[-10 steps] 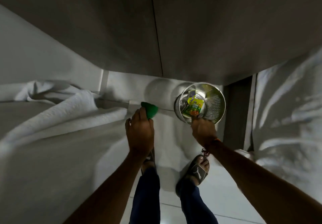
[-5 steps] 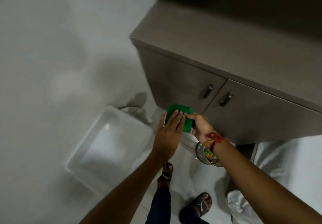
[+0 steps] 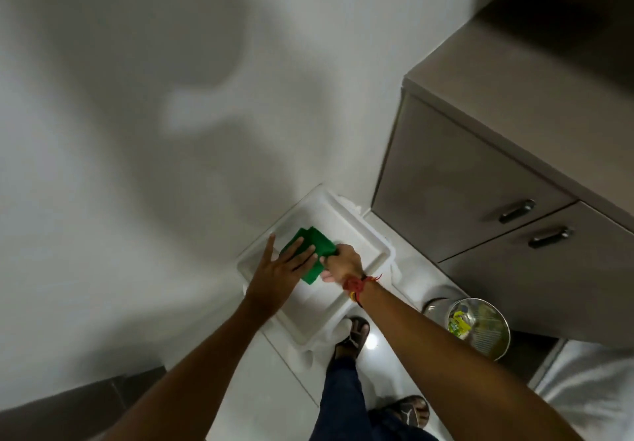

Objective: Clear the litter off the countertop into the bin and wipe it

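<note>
1. Green cloth (image 3: 308,254) now sits between both hands, held in the air above a white tray (image 3: 370,234) that lies on the floor beside the cabinet (image 3: 480,180).
2. A second ago the left hand (image 3: 282,269) alone carried the cloth while the right hand (image 3: 343,264) was at the rim of the steel bin (image 3: 480,327); since then the right hand has left the bin and joined the cloth.
3. Left grip: flat, fingers spread over the cloth, pressing and not clasping. Right grip: closed, pinching the cloth's edge.
4. The bin stands on the floor by the cabinet foot, to the person's right, with yellow-green wrappers (image 3: 458,320) inside.
5. Judging from that, the litter step looks done, and the hands seem to be folding or readying the cloth for the wipe.
6. The table top itself is out of clear view, so its state cannot be told.
</note>
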The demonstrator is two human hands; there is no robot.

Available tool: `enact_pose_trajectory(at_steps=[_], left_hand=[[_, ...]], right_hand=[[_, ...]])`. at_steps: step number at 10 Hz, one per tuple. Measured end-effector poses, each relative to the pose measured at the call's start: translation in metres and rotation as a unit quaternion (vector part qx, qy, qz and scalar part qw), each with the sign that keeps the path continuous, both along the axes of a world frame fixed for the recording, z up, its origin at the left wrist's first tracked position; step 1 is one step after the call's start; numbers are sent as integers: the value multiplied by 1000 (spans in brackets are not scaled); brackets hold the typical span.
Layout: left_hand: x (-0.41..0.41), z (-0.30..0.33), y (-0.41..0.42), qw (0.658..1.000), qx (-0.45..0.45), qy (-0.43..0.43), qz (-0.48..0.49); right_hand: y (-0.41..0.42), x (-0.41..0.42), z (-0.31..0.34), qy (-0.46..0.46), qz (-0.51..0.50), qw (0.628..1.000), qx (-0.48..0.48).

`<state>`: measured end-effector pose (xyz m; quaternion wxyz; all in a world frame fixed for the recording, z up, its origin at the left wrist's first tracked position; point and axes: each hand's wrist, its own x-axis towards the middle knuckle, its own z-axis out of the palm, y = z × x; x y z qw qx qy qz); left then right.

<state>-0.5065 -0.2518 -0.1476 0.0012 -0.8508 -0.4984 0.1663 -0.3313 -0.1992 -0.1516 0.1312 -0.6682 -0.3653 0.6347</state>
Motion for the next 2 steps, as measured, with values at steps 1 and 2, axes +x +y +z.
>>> enact_pose_trajectory(at_steps=[1,2], left_hand=[[-11,2,-3,999,-38,-4,-16],[-6,14,5,998,-49,-47,-9]], right_hand=[[-8,0,1,-106,103,988,37],[-4,16,11,-104,77,991,35]])
